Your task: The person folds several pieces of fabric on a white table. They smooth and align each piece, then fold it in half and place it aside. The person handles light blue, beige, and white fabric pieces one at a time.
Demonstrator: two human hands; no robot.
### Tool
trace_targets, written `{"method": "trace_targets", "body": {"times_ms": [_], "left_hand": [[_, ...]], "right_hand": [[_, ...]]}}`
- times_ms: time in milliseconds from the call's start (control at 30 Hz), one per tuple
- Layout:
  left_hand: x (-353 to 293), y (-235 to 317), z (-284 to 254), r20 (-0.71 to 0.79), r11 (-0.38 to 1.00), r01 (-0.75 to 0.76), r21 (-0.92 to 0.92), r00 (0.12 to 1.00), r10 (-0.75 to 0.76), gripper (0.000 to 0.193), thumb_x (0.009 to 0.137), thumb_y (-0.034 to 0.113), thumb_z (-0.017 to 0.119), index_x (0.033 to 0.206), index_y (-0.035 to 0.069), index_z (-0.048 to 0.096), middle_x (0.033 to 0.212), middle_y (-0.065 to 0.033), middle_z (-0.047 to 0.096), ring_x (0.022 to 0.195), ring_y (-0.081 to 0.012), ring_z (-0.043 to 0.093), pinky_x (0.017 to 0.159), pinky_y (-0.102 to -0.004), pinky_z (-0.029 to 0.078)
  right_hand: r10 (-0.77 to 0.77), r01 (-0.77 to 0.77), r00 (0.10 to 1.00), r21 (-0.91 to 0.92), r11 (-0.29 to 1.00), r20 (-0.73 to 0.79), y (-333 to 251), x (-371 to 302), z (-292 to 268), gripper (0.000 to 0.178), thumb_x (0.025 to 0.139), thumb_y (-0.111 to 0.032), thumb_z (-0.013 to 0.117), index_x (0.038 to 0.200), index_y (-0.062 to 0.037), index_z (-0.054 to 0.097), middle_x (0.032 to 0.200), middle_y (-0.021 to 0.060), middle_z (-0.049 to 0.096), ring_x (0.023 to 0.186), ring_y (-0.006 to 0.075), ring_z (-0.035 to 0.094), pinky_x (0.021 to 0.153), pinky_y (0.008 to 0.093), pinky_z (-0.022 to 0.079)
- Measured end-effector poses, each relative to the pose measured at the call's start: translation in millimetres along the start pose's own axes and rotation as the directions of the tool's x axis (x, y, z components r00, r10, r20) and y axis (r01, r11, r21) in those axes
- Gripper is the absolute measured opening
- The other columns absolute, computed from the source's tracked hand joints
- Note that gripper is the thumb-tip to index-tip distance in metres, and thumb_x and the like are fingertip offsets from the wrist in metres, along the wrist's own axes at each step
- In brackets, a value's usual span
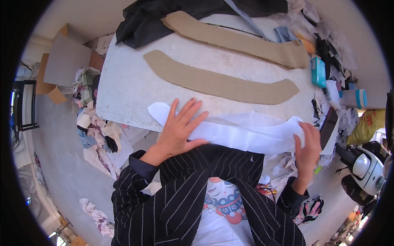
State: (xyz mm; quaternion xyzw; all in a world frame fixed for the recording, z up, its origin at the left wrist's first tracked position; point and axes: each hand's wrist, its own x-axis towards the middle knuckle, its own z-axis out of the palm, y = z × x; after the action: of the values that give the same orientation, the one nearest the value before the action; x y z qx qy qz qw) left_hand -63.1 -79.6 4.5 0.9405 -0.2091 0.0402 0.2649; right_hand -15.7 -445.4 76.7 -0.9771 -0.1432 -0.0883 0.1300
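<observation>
A curved white fabric strip (242, 138), shaped like a collar piece, lies along the near edge of the table. Thin, see-through white material shows along its far side. My left hand (177, 130) rests flat near the strip's left end, fingers spread. At the other end, my right hand (309, 148) has its thumb and fingers closed on the strip. Beyond my hands a tan curved collar piece (221, 84) lies flat. Farther back is a stack of tan collar pieces (238, 39) of like shape, its layers showing at the right end.
The white table (123, 82) carries black cloth (143, 24) at its far edge. A teal box (318, 72) stands at its right edge. Fabric scraps (87, 88) heap up on both sides. Cardboard boxes (65, 61) stand left; a white scooter (367, 174) is at the right.
</observation>
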Motion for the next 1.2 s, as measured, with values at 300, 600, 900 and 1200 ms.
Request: {"method": "trace_targets", "body": {"times_ms": [300,600,900,1200], "left_hand": [[-9.8,-14.3,-7.0,-0.141,0.997,0.029,0.072,0.990,-0.019,0.049,0.079,0.024,0.072,0.124,0.007,0.060,0.135,-0.0162,0.053,0.129,-0.0325,0.047,0.100,-0.0464,0.038],[-18.2,-15.9,-10.5,-0.186,0.996,0.071,0.052,0.981,-0.060,0.043,0.080,0.021,0.072,0.120,0.007,0.063,0.135,-0.0165,0.054,0.128,-0.0339,0.048,0.101,-0.0453,0.036],[6.7,78.1,0.2,0.485,-0.234,0.448,-0.863,0.864,-0.136,0.053,0.086,0.034,0.070,0.127,0.003,0.055,0.128,-0.0138,0.058,0.114,-0.0260,0.058,0.090,-0.0375,0.050],[65.6,61.1,34.7,0.270,-0.350,0.060,-0.935,0.759,-0.592,0.020,0.094,0.021,0.063,0.103,0.003,0.065,0.088,-0.0059,0.067,0.076,-0.0140,0.062,0.060,-0.0258,0.047]], "right_hand": [[-0.553,0.507,0.804,0.232,0.830,0.220,-105.3,63.7,81.4,0.026,0.071,-0.006,0.071,0.094,-0.0039,0.061,0.097,0.0112,0.061,0.095,0.0295,0.057,0.080,0.0409,0.043],[-0.065,0.054,0.998,0.583,0.810,-0.002,-95.5,68.0,56.8,0.014,0.075,-0.001,0.066,0.088,-0.0030,0.061,0.076,0.0119,0.064,0.068,0.0268,0.064,0.065,0.0327,0.051],[-0.242,0.305,0.949,0.386,0.870,-0.204,-104.0,60.9,29.5,0.023,0.070,0.001,0.069,0.092,-0.0067,0.065,0.068,0.0072,0.060,0.056,0.0228,0.057,0.054,0.0329,0.043],[-0.366,0.400,0.911,0.185,0.898,-0.192,-80.5,22.5,13.0,0.027,0.068,-0.001,0.073,0.092,-0.0044,0.064,0.063,0.0045,0.056,0.052,0.0209,0.053,0.052,0.0325,0.036]]}}
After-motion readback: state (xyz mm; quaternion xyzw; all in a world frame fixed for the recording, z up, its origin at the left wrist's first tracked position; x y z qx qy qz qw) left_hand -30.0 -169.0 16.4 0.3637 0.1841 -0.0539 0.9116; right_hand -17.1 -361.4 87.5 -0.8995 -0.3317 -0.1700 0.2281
